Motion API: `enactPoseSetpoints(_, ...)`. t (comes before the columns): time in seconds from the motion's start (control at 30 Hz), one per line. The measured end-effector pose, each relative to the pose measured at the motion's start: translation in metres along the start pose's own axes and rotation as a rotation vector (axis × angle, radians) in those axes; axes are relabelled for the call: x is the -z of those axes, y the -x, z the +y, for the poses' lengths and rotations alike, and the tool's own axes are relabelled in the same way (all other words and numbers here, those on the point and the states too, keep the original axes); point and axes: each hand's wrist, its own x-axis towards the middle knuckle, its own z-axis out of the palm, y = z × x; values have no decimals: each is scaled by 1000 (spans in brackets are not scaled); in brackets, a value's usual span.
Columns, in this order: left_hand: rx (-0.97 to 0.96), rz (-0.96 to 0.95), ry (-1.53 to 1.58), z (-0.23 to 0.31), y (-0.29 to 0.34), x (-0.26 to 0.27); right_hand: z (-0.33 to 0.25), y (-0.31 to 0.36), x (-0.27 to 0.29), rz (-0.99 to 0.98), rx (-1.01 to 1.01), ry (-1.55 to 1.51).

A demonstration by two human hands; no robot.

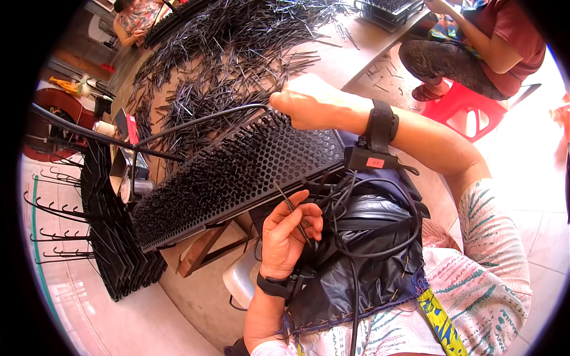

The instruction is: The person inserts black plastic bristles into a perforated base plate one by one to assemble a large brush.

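A black perforated panel [309, 151] lies slanted in front of me. Short dark bristle-like pieces [190, 178] stand thickly in its left part and along the far edge; bare holes show toward the right. Below the near edge, my left hand [288, 228] pinches several thin dark metal strips [290, 203] between thumb and fingers. Over the panel's far right edge, my right hand [309, 104] is closed, its fingertips turned down and hidden. Whatever it grips cannot be made out. A bent black metal rod [202, 121] ends close to its knuckles.
Loose thin dark strips [231, 71] are heaped on the table behind the panel. Stacked black hooked racks [110, 219] stand at left. Black cables [380, 252] lie across my lap. A seated person [504, 47] sits on a red stool [469, 110]; another person [133, 24] works at far left.
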Motion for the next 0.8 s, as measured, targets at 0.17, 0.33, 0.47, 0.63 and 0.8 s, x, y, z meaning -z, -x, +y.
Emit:
enactPoseSetpoints(0.17, -5, 1, 9, 0, 1, 1, -4, 6, -8, 100, 91, -120)
enactPoseSetpoints(0.33, -2, 12, 8, 0, 1, 2, -3, 5, -3, 68, 42, -120)
enactPoseSetpoints(0.47, 3, 2, -2, 1, 1, 0, -1, 2, -5, 99, 30, 22)
enactPoseSetpoints(0.63, -3, -14, 26, -1, 1, 3, -2, 5, -5, 81, 7, -31)
enactPoseSetpoints(0.8, 13, -17, 46, -2, 1, 8, 0, 2, -4, 16, -14, -104)
